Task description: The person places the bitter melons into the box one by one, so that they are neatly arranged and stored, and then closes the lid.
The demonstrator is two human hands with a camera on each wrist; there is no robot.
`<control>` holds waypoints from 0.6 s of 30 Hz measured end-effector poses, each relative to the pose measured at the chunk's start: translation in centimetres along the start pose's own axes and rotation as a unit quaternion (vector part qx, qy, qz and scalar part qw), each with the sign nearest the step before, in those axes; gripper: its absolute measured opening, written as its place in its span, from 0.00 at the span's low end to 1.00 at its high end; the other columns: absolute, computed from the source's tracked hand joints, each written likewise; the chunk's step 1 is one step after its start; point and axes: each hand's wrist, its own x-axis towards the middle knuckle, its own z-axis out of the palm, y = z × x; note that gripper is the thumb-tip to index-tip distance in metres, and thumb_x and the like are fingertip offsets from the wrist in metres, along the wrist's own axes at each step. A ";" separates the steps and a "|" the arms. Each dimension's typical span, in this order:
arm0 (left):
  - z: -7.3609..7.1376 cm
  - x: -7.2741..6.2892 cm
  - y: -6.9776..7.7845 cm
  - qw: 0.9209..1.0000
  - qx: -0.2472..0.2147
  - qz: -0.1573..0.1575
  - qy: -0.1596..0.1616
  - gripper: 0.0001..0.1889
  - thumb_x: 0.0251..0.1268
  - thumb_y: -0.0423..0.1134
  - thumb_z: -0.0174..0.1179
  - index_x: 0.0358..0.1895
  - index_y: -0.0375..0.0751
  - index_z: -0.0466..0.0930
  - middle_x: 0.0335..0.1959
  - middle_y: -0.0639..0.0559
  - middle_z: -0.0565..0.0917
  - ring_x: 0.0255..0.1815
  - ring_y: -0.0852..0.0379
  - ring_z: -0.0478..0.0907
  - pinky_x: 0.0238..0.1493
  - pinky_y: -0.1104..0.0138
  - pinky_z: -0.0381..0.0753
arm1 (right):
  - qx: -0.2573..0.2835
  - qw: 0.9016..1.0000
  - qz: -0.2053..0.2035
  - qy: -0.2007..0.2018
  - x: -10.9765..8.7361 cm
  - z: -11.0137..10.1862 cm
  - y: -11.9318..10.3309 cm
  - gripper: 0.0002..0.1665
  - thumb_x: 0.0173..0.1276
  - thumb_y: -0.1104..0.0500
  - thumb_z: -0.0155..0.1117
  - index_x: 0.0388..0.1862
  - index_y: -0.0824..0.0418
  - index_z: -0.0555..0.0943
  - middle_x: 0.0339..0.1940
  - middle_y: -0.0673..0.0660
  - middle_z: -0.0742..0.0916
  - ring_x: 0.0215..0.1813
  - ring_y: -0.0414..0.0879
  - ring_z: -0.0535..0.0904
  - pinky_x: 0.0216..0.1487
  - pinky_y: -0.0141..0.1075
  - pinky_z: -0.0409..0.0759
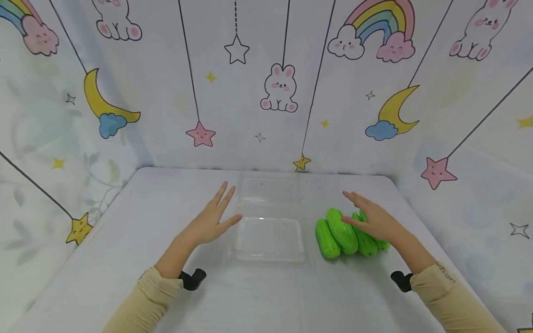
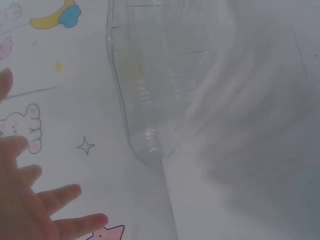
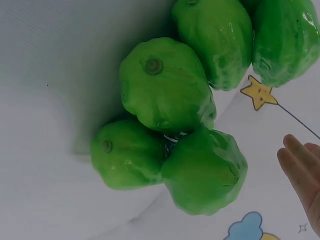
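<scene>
A clear plastic box (image 1: 269, 239) with its hinged lid (image 1: 269, 190) laid back behind it stands mid-table; the left wrist view shows its transparent wall (image 2: 150, 95). My left hand (image 1: 211, 221) hovers at the box's left side, fingers spread, holding nothing. To the right lies a cluster of bright green, plump, lightly ridged, glossy vegetables (image 1: 342, 231), with round stem ends showing on several of them (image 3: 165, 85). Above this pile my right hand (image 1: 372, 220) is held with straight fingers and overlaps the rear ones in the head view; it grips nothing.
A white cloth covers the table (image 1: 258, 300). Behind and at both sides hang pale curtains (image 1: 250, 101) printed with rabbits, stars, moons and rainbows. A black strap mount (image 1: 193, 279) sits at the left wrist, and another mount (image 1: 401, 281) at the right.
</scene>
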 end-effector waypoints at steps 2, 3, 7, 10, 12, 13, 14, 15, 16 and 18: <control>0.2 -0.1 -0.1 1.000 -0.006 -0.002 -0.002 0.41 0.65 0.62 0.44 0.73 0.55 0.32 0.73 0.54 0.29 0.71 0.40 0.40 0.60 0.39 0.53 | 0.001 1.000 0.000 0.001 0.0 0.2 0.1 0.45 0.64 0.38 0.55 0.72 0.57 0.54 0.70 0.68 0.59 0.61 0.63 0.67 0.56 0.64 0.60; 0.3 -0.1 -0.2 1.000 -0.009 -0.003 -0.003 0.41 0.65 0.62 0.44 0.73 0.55 0.32 0.73 0.53 0.29 0.71 0.40 0.41 0.60 0.39 0.53 | 0.002 1.000 0.000 0.001 0.0 0.3 0.2 0.45 0.64 0.38 0.55 0.72 0.58 0.54 0.70 0.68 0.59 0.61 0.63 0.68 0.56 0.63 0.60; 0.8 -0.3 -0.3 1.000 -0.022 -0.007 -0.001 0.41 0.66 0.61 0.45 0.73 0.53 0.33 0.73 0.52 0.30 0.71 0.40 0.41 0.61 0.40 0.53 | 0.008 1.000 0.002 0.001 -0.2 0.6 0.4 0.45 0.64 0.38 0.55 0.72 0.58 0.54 0.69 0.68 0.61 0.60 0.63 0.69 0.56 0.63 0.61; 1.2 -0.4 -0.5 0.999 -0.036 -0.008 0.004 0.41 0.66 0.60 0.45 0.73 0.51 0.36 0.73 0.50 0.32 0.71 0.40 0.41 0.61 0.39 0.52 | 0.020 1.000 0.000 0.002 -0.3 0.9 0.5 0.45 0.64 0.39 0.55 0.72 0.59 0.55 0.68 0.68 0.63 0.59 0.63 0.69 0.57 0.62 0.61; 1.5 -0.5 -0.7 0.999 -0.044 -0.011 0.004 0.40 0.66 0.60 0.45 0.73 0.51 0.36 0.73 0.51 0.32 0.71 0.41 0.40 0.61 0.40 0.51 | 0.026 1.000 0.000 0.001 -0.3 1.1 0.5 0.45 0.63 0.39 0.56 0.71 0.60 0.56 0.68 0.67 0.63 0.61 0.64 0.66 0.58 0.62 0.60; 1.7 -0.6 -0.7 0.999 -0.050 -0.012 0.003 0.40 0.66 0.61 0.44 0.73 0.51 0.36 0.73 0.51 0.32 0.71 0.41 0.39 0.61 0.40 0.51 | 0.028 1.000 0.000 0.000 -0.3 1.2 0.6 0.45 0.63 0.38 0.56 0.71 0.60 0.56 0.68 0.67 0.64 0.62 0.64 0.65 0.58 0.61 0.60; 1.9 -0.6 -0.8 0.998 -0.055 -0.013 0.002 0.40 0.66 0.61 0.44 0.73 0.52 0.35 0.73 0.52 0.31 0.71 0.41 0.39 0.62 0.40 0.51 | 0.031 1.000 0.000 -0.002 -0.3 1.4 0.6 0.45 0.63 0.38 0.56 0.71 0.60 0.56 0.68 0.67 0.64 0.62 0.63 0.66 0.58 0.61 0.61; 2.1 -0.7 -0.9 0.998 -0.060 -0.016 0.000 0.40 0.66 0.61 0.44 0.73 0.53 0.35 0.73 0.53 0.31 0.71 0.42 0.39 0.62 0.41 0.51 | 0.033 0.999 0.001 -0.003 -0.3 1.5 0.6 0.45 0.63 0.38 0.56 0.71 0.60 0.56 0.67 0.67 0.64 0.61 0.63 0.66 0.58 0.60 0.61; 2.3 -0.7 -1.0 0.998 -0.064 -0.019 -0.002 0.40 0.66 0.61 0.44 0.73 0.54 0.35 0.73 0.53 0.31 0.72 0.42 0.39 0.62 0.41 0.51 | 0.034 0.999 0.002 -0.004 -0.3 1.6 0.5 0.45 0.63 0.38 0.56 0.71 0.60 0.57 0.67 0.66 0.65 0.61 0.62 0.67 0.58 0.60 0.62; 2.7 -0.8 -1.2 0.997 -0.076 -0.022 -0.004 0.40 0.66 0.62 0.44 0.73 0.55 0.35 0.73 0.54 0.30 0.71 0.42 0.40 0.62 0.41 0.52 | 0.035 0.999 0.001 -0.005 -0.4 1.7 0.5 0.45 0.62 0.38 0.56 0.71 0.61 0.57 0.67 0.66 0.66 0.58 0.61 0.70 0.57 0.60 0.63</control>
